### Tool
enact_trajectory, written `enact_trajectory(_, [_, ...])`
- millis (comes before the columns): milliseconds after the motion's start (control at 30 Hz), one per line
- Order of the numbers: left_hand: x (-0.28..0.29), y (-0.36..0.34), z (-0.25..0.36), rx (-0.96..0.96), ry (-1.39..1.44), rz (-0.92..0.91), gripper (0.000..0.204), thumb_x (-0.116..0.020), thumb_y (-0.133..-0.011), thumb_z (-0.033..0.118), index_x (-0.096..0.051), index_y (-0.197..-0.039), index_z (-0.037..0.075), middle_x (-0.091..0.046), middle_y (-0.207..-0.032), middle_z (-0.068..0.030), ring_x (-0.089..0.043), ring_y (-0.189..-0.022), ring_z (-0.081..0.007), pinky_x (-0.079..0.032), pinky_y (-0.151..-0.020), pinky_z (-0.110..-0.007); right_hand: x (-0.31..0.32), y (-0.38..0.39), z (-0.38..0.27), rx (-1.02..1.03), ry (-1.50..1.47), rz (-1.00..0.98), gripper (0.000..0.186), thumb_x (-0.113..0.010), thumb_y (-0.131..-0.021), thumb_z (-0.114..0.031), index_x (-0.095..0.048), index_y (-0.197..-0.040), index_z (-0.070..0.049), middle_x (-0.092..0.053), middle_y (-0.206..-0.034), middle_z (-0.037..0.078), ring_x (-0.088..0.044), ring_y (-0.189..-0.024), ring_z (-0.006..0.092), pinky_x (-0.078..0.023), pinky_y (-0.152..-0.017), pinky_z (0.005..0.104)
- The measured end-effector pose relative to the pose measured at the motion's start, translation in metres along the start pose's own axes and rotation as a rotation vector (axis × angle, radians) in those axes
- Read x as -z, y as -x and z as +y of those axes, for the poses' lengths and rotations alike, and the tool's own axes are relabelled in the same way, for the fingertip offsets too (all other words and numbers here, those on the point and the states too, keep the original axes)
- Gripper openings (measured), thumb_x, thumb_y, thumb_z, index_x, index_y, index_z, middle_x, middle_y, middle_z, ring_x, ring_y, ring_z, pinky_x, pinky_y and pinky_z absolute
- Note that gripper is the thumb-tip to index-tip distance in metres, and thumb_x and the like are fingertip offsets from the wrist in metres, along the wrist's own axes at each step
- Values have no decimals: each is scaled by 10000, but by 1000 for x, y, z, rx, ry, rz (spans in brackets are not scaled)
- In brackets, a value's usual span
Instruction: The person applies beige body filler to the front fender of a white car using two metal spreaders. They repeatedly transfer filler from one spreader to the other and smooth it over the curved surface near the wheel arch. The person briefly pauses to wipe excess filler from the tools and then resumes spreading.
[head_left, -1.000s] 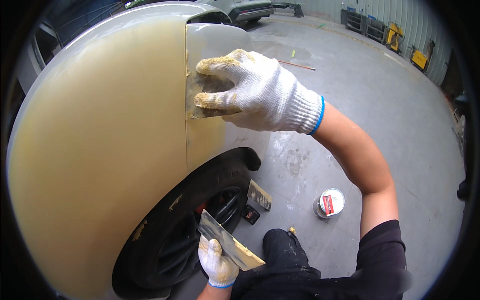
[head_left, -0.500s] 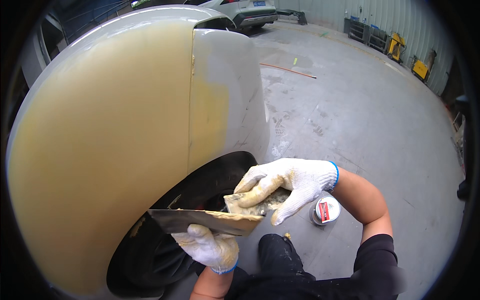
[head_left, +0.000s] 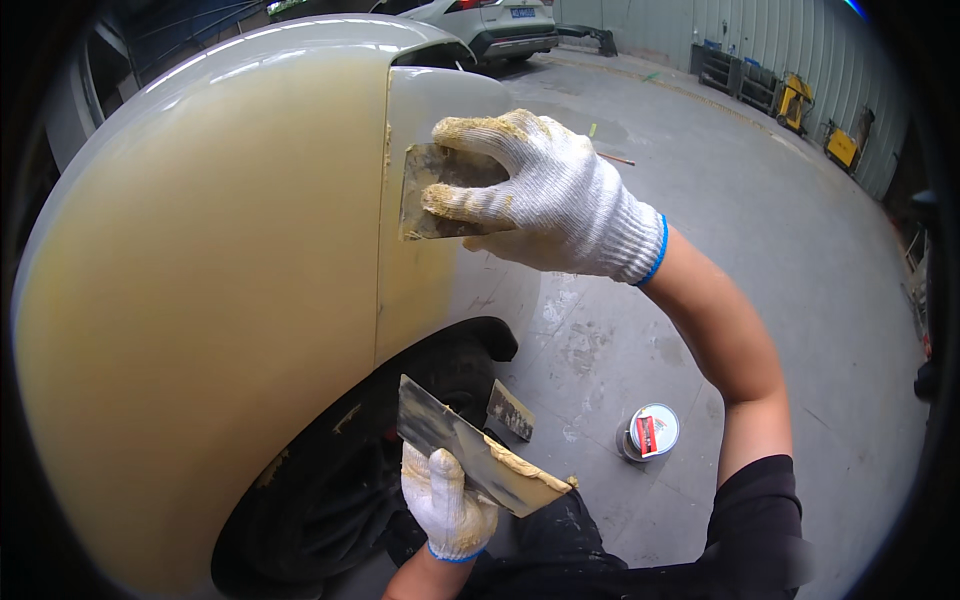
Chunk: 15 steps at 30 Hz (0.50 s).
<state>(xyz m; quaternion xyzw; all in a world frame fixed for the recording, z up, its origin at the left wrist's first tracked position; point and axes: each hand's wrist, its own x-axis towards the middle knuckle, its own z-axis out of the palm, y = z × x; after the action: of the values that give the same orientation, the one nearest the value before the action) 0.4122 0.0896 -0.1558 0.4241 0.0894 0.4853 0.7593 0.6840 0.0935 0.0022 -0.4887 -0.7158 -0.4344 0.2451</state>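
Observation:
My right hand (head_left: 560,195), in a putty-stained white knit glove, grips a putty spreader (head_left: 415,200) from above. The blade's edge is at the bumper side of the panel seam; whether it touches cannot be told. Low in front of me, my left hand (head_left: 446,505), also gloved, holds a flat metal putty plate (head_left: 450,435) tilted, with yellowish putty (head_left: 525,465) along its edge. Behind that plate shows a second putty-smeared blade (head_left: 511,411); what supports it is hidden. The car's fender (head_left: 220,240) is coated in smooth yellowish filler, and the bumper (head_left: 440,90) carries a yellow patch.
The dark wheel (head_left: 340,520) and wheel arch lie below the fender. On the grey floor at right stands a round can (head_left: 655,430) with a red-and-white packet on its lid. Farther off are a white car (head_left: 500,25), an orange rod (head_left: 617,159) and yellow machines (head_left: 795,100).
My right hand has lifted the spreader from the putty plate up to the seam. My left hand has tilted the plate, its right end now lower, and the second blade has come into view.

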Motion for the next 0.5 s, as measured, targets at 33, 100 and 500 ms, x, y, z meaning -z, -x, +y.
enact_trajectory(33, [1,0,-1,11,16,-7,512,-682,-1088,321,-506,-1465,23,-678,-1157,-21,-685,-1015,-90,-579,-926,-259,-2,-3,1,11,-2,-4,455,-915,-726,-217,-792,-1159,-275,-681,-1326,99,-708,-1103,311,-616,-902,446])
enact_trajectory(100, [4,0,-3,13,11,-16,517,-690,-1082,319,-509,-1464,22,-679,-1157,-24,-686,-1012,-91,-580,-925,-260,-3,-7,1,28,-16,-18,437,-908,-742,-221,-790,-1159,-278,-681,-1325,106,-707,-1112,318,-616,-906,450])
enact_trajectory(500, [8,-3,-13,-93,-119,56,478,-625,-1118,337,-491,-1468,40,-648,-1162,-29,-657,-1019,-107,-569,-941,-294,6,-4,5,33,59,-176,386,-877,-811,-227,-815,-1192,-233,-695,-1333,120,-700,-1165,335,-600,-975,444])
